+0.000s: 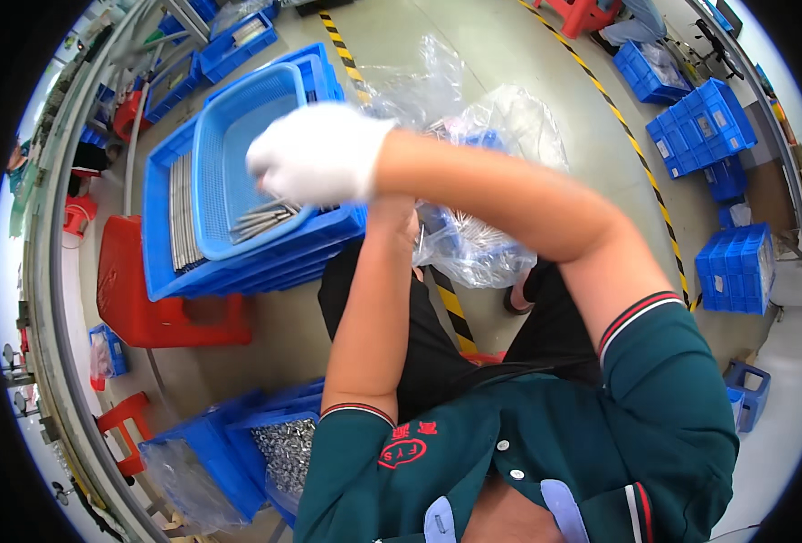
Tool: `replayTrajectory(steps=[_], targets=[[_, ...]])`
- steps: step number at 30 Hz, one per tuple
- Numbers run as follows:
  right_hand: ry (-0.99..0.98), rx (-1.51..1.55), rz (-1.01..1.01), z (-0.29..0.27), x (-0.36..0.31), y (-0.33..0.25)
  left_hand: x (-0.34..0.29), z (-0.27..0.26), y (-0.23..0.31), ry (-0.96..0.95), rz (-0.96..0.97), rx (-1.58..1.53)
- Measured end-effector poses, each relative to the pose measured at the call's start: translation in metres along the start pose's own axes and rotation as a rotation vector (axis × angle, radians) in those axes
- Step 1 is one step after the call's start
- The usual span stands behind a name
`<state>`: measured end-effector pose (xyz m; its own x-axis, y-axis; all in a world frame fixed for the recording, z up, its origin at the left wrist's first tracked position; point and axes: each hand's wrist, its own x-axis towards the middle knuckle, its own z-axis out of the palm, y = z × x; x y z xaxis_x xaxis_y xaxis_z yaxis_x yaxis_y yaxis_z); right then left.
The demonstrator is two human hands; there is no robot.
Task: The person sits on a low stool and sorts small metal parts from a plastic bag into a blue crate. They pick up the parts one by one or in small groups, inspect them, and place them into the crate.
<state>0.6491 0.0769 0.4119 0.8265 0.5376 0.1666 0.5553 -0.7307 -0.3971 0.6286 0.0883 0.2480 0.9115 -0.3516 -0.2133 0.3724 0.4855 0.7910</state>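
My right hand (315,156), in a white glove, reaches left across my body over a light-blue perforated basket (215,136). Its fingers are curled in and slightly blurred; what they hold, if anything, cannot be made out. Just under it, thin metal rods (270,217) lie in a loose bundle in the basket's near end. My left forearm (369,308) goes up beneath the right wrist. Only a strip of bare skin at my left hand (411,228) shows beside a clear plastic bag (482,262) of slender metal parts (475,228); its fingers are hidden.
The basket rests on a stack of blue crates (161,258), with rows of metal rods (182,204) beside it. A red stool (129,281) stands left. Small metal parts (283,448) fill a bin at lower left. More blue crates (704,127) stand right, beyond striped floor tape (631,136).
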Motion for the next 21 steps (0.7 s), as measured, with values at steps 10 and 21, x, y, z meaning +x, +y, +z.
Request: replayTrajectory(steps=[10,21], targets=[[-0.503,0.276,0.888,0.052,-0.188,0.282,-0.016,0.029,0.027,-0.006,-0.155,0.111],[-0.588,-0.223,0.586,0.275,-0.256,0.302,-0.012,0.052,0.013,-0.047,-0.198,0.170]])
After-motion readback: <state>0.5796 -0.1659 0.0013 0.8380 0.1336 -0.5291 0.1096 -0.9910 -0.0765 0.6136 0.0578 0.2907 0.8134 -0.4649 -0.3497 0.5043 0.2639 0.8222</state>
